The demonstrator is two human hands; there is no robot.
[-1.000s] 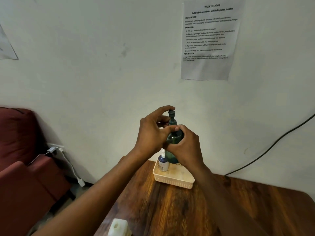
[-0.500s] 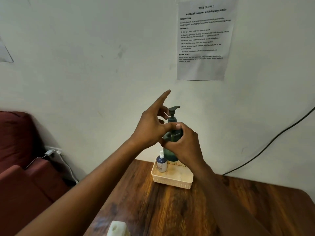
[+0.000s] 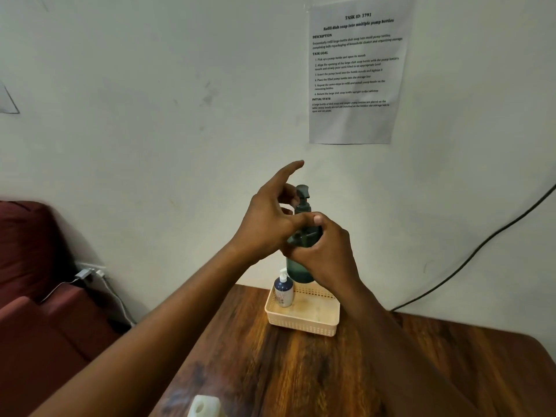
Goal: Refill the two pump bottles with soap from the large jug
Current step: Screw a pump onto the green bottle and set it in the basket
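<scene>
- Two hands meet on the green pump bottle [image 3: 301, 270], held upright above the basket [image 3: 302, 323].
- Right hand [image 3: 326, 254] is wrapped around the bottle's body.
- Left hand [image 3: 267, 224]: thumb at the pump collar, index finger extended.
- Small blue pump bottle [image 3: 283, 291] stands in the basket's corner.
- Jug [image 3: 204, 407] sits at the table's [image 3: 301, 374] near edge.

A printed sheet [image 3: 355, 73] taped to the wall carries the only legible text. Top line: "TASK ID: 3791". Title below it: "Refill dish soap into multiple pump bottles". Bold section headings, in order down the page: "DESCRIPTION", "TASK GOAL", "INITIAL STATE". Under "TASK GOAL" stand six numbered lines; the first reads "Pick up a pump bottle and open its mouth", and the rest are only partly readable. The small dark blue pump bottle [image 3: 283, 291] in the basket bears a pale label whose print is too small to read.
</scene>
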